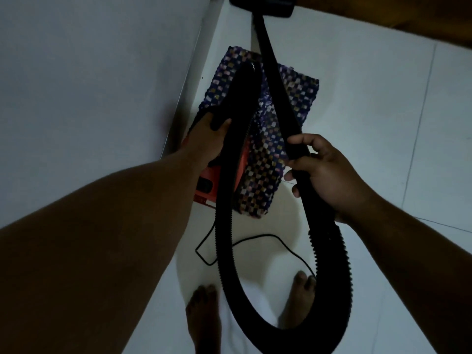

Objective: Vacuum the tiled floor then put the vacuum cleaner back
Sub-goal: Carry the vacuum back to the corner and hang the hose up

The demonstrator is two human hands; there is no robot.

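Standing barefoot on the white tiled floor (357, 103): one person, left hand (207, 141) curled round the black carry handle (240, 93) of an orange canister vacuum cleaner (219, 180) beside the wall. Right hand (324, 172) grips the black rigid wand (275, 85); ribbed black hose (329, 290) loops between the feet, floor head (263, 6) beyond a woven checked mat (293, 90).

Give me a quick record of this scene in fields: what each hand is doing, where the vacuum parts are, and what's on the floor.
left hand: grips the vacuum body's black handle
right hand: grips the wand
vacuum body: orange, beside the wall
hose: loops down between the bare feet
floor head: at the top edge
mat: woven, checkered, on white tiles
cord: loose on the floor
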